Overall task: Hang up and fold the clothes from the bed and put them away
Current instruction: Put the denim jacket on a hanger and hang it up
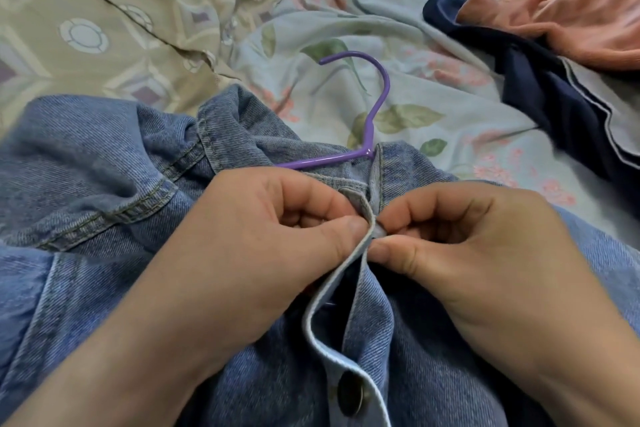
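A blue denim jacket (pixel 104 191) lies spread on the bed, filling the lower part of the view. A purple hanger (pixel 375 97) sits inside it, its hook sticking out past the collar. My left hand (pixel 249 246) pinches the left front placket near the collar. My right hand (pixel 467 246) pinches the opposite front edge, where a button seems to sit between the fingertips. The two hands meet at the top of the jacket's front. A metal button (pixel 350 393) shows lower down on the placket.
A floral bed sheet (pixel 433 80) covers the bed, with a beige patterned quilt (pixel 104 17) at the upper left. A navy garment (pixel 540 80) and a peach garment (pixel 571 7) lie crumpled at the upper right.
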The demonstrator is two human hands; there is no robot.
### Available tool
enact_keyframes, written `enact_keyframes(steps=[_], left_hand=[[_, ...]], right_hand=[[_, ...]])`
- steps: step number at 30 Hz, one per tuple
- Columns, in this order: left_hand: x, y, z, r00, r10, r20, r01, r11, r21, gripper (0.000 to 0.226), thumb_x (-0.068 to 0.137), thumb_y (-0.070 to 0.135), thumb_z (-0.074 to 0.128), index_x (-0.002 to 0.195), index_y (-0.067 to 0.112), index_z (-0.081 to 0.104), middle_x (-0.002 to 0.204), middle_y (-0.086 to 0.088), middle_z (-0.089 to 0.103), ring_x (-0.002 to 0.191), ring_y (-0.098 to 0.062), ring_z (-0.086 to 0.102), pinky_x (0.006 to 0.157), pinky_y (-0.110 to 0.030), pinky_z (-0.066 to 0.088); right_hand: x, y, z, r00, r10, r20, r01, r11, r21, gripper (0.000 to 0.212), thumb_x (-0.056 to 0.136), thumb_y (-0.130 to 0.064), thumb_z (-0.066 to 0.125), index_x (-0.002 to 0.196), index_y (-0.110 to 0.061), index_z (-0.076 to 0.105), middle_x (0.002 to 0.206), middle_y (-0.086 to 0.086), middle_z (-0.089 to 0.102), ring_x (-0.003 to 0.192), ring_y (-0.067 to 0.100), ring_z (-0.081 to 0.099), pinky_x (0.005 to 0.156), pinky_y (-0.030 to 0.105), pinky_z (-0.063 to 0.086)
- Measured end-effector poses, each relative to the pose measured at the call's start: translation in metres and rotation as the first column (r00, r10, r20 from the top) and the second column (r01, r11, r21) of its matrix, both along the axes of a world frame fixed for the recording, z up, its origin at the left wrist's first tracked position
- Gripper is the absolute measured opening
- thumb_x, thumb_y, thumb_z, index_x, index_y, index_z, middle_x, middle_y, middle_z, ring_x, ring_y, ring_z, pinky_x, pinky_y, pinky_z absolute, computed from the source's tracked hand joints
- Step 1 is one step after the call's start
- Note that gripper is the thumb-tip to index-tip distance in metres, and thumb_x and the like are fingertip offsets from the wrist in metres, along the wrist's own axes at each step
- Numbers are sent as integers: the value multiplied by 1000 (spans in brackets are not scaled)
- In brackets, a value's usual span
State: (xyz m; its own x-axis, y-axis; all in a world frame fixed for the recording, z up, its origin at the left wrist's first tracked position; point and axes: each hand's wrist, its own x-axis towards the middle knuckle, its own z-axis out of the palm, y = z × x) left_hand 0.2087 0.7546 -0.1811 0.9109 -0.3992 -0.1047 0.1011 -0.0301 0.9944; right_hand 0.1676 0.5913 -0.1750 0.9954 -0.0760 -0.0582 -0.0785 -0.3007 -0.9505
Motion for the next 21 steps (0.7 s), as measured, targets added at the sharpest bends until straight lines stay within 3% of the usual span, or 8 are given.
enact_keyframes(steps=[3,6,10,13,15,18,21], left_hand=[[0,0,0,1000,5,9,-5,1000,5,8,59,25,77,66,22,77,61,-7,71,50,-12,63,49,-22,52],[0,0,0,1000,-3,7,3,1000,-1,10,57,23,78,67,22,77,60,-8,71,50,-12,62,48,-21,50],[2,3,-2,999,-32,10,33,999,-22,26,48,30,84,71,21,78,67,-10,73,55,-16,66,54,-23,55],[1,3,-1,999,-47,2,47,997,-59,25,49,24,86,72,20,78,69,-13,73,57,-20,68,56,-24,58],[0,0,-2,999,-47,8,48,996,-80,22,52,15,85,71,21,77,64,-10,70,52,-17,64,51,-21,54],[-3,-4,-5,1000,-18,17,19,995,-93,20,55,11,78,70,24,76,57,-6,65,47,-15,61,47,-21,52],[-7,-8,-6,996,25,84,-22,999,-34,25,51,13,78,71,27,74,55,1,62,48,-10,57,48,-19,52]], right_hand=[[-1,-4,1,996,87,-2,-86,994,74,24,59,-22,78,73,-42,77,65,-3,73,57,1,64,58,12,52],[-2,-5,2,991,136,-2,-135,985,108,27,67,-18,70,76,-43,77,68,-2,74,60,3,67,63,13,54],[-2,-3,1,997,73,25,-76,988,133,23,65,-19,73,72,-40,78,64,-2,74,55,4,67,59,15,55],[-2,1,4,999,37,16,-39,986,160,21,59,-22,91,72,-32,79,62,2,73,51,6,65,55,16,54],[-3,1,5,1000,5,-6,-4,986,168,19,55,-24,90,70,-27,78,60,5,71,50,10,64,53,19,55],[-1,0,4,1000,13,-23,-9,985,170,11,62,-15,81,68,-24,78,60,9,71,50,12,64,55,22,55],[-1,-4,2,999,42,-26,-36,979,198,16,74,-9,83,70,-23,78,60,6,71,52,7,64,54,16,53]])
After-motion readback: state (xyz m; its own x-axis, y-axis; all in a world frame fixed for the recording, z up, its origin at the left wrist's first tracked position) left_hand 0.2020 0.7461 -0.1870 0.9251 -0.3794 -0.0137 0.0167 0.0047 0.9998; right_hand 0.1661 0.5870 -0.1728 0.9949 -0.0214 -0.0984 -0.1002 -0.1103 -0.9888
